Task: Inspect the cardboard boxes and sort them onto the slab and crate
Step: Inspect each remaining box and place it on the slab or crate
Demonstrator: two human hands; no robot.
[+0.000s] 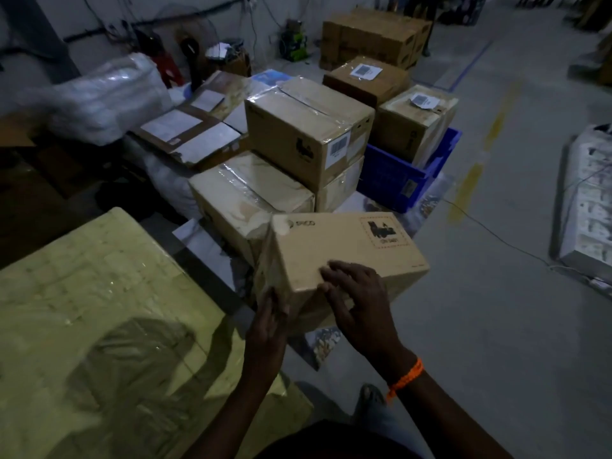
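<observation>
Holding one cardboard box up between both hands, just right of the slab.

The held box [344, 250] sits tilted, its printed top face toward the camera, in front of the lower box [241, 200] of a taped stack; whether the two touch cannot be told. The left hand [270, 323] presses flat against the box's left side, fingers straight. The right hand [357, 306], with an orange wristband [405, 376] at the wrist, lies over the near top edge, fingers spread and only lightly bent on the top face, not wrapped round anything. The pale yellow slab [99, 293], under clear film, lies to the left. Beyond the stack, the blue crate [390, 173] stands on the floor with a labelled box [410, 124] in it.
</observation>
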